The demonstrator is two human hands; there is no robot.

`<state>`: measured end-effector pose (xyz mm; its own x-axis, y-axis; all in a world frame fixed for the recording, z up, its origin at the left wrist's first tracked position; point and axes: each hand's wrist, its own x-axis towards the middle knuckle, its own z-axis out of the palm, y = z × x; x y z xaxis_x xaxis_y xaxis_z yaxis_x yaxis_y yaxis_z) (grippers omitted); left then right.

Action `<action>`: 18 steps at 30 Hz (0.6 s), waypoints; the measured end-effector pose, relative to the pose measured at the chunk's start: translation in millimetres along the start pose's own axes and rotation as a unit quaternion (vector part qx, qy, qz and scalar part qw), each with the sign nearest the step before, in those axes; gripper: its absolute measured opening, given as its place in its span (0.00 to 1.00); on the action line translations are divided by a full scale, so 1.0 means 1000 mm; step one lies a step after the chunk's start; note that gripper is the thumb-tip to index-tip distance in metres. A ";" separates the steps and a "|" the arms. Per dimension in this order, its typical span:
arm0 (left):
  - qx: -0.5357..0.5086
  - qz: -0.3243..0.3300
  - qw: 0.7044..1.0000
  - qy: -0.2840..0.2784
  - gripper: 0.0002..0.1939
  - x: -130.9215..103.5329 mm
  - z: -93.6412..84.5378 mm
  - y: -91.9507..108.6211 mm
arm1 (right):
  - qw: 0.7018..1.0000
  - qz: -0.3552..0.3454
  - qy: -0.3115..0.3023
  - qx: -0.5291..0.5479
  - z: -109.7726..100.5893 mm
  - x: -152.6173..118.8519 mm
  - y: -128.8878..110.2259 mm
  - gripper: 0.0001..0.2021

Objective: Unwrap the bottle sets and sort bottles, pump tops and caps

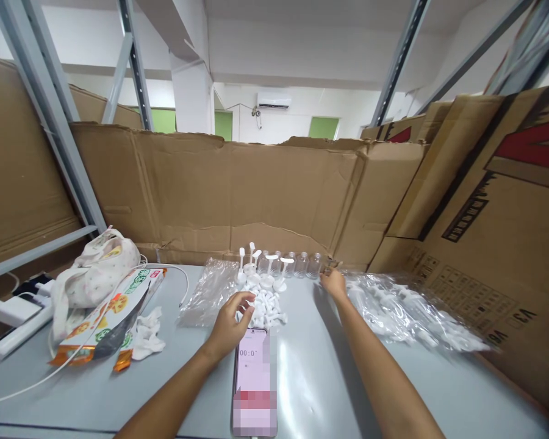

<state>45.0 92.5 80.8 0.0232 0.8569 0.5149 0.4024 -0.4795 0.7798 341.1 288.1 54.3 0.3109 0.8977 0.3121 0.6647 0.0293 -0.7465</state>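
Note:
My left hand [231,320] is by the left edge of a pile of small white plastic pieces [268,310], thumb and fingers apart and slightly curled, with nothing visible between them. Behind the pile, several white caps with upright stems [266,281] stand bunched together, some with flat T-shaped tops. A row of small clear bottles [302,265] lines the back of the table. At its right end, my right hand [333,284] reaches out with its fingers closed; what they grip is hidden and too small to make out.
A phone [255,366] lies in front of the pile. Clear plastic bags of white parts [407,308] are at right, a flat clear bag [210,289] at left. Further left are a snack packet [114,311], crumpled tissue [149,334], cloth bag [98,268] and cables. Cardboard [256,189] walls the back.

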 end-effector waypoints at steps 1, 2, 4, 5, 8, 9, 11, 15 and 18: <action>0.002 0.002 1.000 0.000 0.10 0.000 0.000 0.000 | 0.999 0.010 0.001 -0.032 -0.010 0.000 0.003 0.13; 0.005 0.004 1.000 0.000 0.10 0.000 0.000 0.000 | 0.997 0.025 0.004 -0.069 -0.021 0.001 0.006 0.14; 0.011 0.009 1.000 -0.003 0.10 0.000 0.001 0.001 | 0.989 0.058 0.009 -0.138 -0.045 0.002 0.013 0.16; 0.014 0.012 1.000 -0.005 0.10 0.000 0.001 0.001 | 0.983 0.076 0.008 -0.167 -0.055 0.001 0.016 0.19; 0.020 0.019 1.000 -0.014 0.09 -0.001 0.001 0.001 | 0.965 0.131 -0.016 -0.225 -0.075 -0.006 0.024 0.28; 0.022 0.022 0.999 -0.017 0.09 -0.001 0.001 0.001 | 0.961 0.141 -0.028 -0.238 -0.078 -0.010 0.025 0.31; 0.027 0.026 0.999 -0.024 0.08 -0.002 0.001 0.001 | 0.948 0.137 -0.051 -0.281 -0.077 -0.021 0.025 0.36; 0.031 0.033 0.998 -0.033 0.09 -0.003 0.003 0.000 | 0.924 0.095 -0.079 -0.363 -0.074 -0.044 0.015 0.29; 0.001 0.028 0.999 -0.035 0.09 -0.003 0.003 -0.002 | 0.929 0.068 -0.075 -0.355 -0.082 -0.058 0.002 0.21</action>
<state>47.4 91.2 76.6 0.1089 0.8400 0.5316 0.4010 -0.5264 0.7497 380.3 200.2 83.3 0.3614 0.9249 0.1183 0.9238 -0.3379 -0.1801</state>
